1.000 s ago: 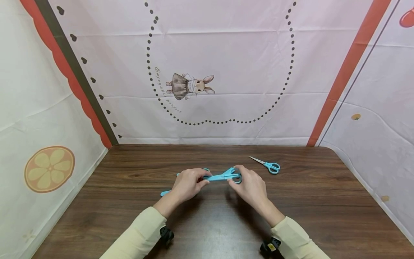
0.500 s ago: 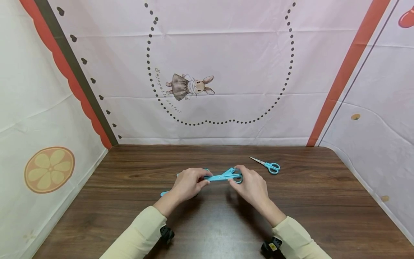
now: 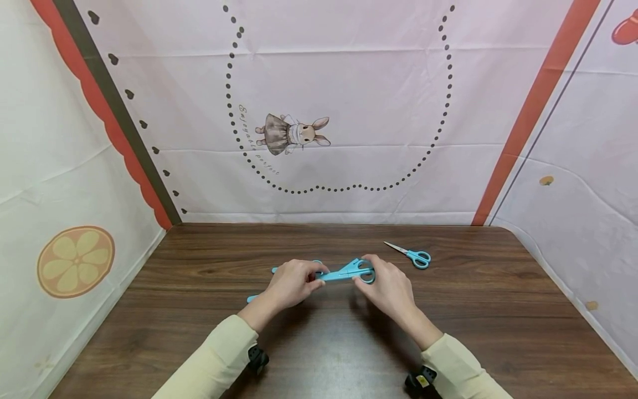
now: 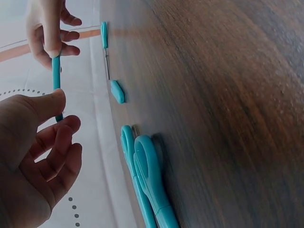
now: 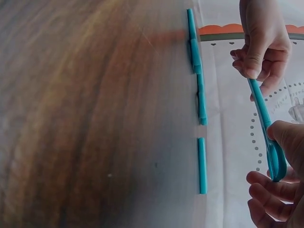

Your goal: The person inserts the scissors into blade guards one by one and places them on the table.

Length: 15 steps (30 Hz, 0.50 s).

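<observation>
Both hands hold one pair of light-blue scissors (image 3: 344, 274) above the table, with a blue cover over the blades. My left hand (image 3: 293, 284) pinches the covered blade end between thumb and fingers. At the other end my right hand (image 3: 390, 285) grips the finger rings, thumb on the near side. Two more pairs of blue scissors (image 4: 151, 161) lie side by side on the table by my left hand, partly hidden by it in the head view. A loose blue blade cover (image 4: 117, 91) lies on the table beyond the held pair.
Scissors with a bare metal blade (image 3: 411, 256) lie at the back right of the brown wooden table (image 3: 329, 354). A printed white cloth (image 3: 369, 111) hangs behind the table and along both its sides.
Both hands and the held scissors have shifted very slightly to the right. The grips look the same, and the things on the table have stayed put.
</observation>
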### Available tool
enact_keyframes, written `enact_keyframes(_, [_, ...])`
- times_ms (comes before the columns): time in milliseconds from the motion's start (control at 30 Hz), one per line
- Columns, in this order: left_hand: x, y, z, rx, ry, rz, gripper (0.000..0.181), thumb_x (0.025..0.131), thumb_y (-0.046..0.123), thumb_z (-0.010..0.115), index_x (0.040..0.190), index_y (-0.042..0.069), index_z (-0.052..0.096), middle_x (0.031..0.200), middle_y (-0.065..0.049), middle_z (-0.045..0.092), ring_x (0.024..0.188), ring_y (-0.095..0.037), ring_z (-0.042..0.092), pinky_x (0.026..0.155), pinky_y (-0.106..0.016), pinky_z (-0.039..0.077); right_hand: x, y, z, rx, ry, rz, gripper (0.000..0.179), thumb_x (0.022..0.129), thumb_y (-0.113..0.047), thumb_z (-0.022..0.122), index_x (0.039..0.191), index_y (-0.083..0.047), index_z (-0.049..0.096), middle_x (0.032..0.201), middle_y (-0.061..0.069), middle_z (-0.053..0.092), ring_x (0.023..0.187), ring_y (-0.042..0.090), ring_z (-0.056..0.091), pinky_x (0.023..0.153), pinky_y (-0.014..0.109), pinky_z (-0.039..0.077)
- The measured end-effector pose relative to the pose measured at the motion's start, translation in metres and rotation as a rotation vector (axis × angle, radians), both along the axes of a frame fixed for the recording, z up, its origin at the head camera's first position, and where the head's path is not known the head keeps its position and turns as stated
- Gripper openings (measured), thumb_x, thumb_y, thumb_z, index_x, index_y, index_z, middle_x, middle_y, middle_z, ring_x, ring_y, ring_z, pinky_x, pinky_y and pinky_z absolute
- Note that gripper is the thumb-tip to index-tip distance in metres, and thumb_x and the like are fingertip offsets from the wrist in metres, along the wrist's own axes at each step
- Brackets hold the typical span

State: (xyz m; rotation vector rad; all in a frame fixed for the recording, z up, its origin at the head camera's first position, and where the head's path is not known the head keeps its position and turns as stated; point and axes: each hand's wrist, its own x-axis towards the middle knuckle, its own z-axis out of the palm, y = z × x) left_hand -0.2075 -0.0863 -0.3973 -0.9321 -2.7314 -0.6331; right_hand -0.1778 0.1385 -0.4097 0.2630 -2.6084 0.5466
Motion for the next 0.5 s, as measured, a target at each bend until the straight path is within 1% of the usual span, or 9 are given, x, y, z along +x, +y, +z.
enact_keyframes(100, [-0.0009, 0.0001, -0.001, -0.009, -0.018, 0.003, 0.021, 0.082, 0.025, 0.07, 0.102, 0.022, 0.069, 0.058, 0.014, 0.046, 0.045, -0.001, 0.038, 0.043, -0.019, 0.03, 0.0, 0.0, -0.0017, 0.004, -0.005, 0.005, 0.047, 0.075, -0.039, 0.073, 0.114, -0.017, 0.06, 0.086, 0.001, 0.068, 0.06, 0.013, 0.055, 0.045, 0.025, 0.037])
enact_keyframes(167, [-0.0015, 0.0002, -0.0017, -0.021, -0.029, 0.007, 0.02, 0.082, 0.025, 0.07, 0.102, 0.023, 0.069, 0.057, 0.014, 0.045, 0.045, -0.001, 0.037, 0.043, -0.019, 0.029, 0.0, 0.0002, -0.0029, 0.008, -0.013, 0.008, 0.048, 0.075, -0.04, 0.073, 0.114, -0.017, 0.06, 0.085, 0.001, 0.068, 0.059, 0.013, 0.054, 0.045, 0.026, 0.037])
enact_keyframes(367, [-0.0024, 0.0013, -0.0024, -0.044, -0.055, 0.009, 0.018, 0.082, 0.024, 0.069, 0.1, 0.022, 0.069, 0.057, 0.014, 0.047, 0.046, -0.002, 0.04, 0.043, -0.019, 0.032, 0.0015, 0.0025, -0.0063, 0.023, -0.077, 0.003, 0.051, 0.075, -0.042, 0.072, 0.116, -0.016, 0.059, 0.073, -0.001, 0.063, 0.055, 0.01, 0.05, 0.043, 0.025, 0.035])
enact_keyframes(500, [-0.0009, 0.0013, -0.0048, -0.058, -0.068, 0.009, 0.018, 0.083, 0.024, 0.068, 0.101, 0.02, 0.069, 0.058, 0.013, 0.047, 0.046, -0.002, 0.04, 0.042, -0.02, 0.033, 0.003, 0.005, -0.0092, 0.027, -0.113, 0.026, 0.052, 0.076, -0.044, 0.071, 0.118, -0.016, 0.058, 0.067, -0.004, 0.057, 0.052, 0.008, 0.045, 0.042, 0.024, 0.033])
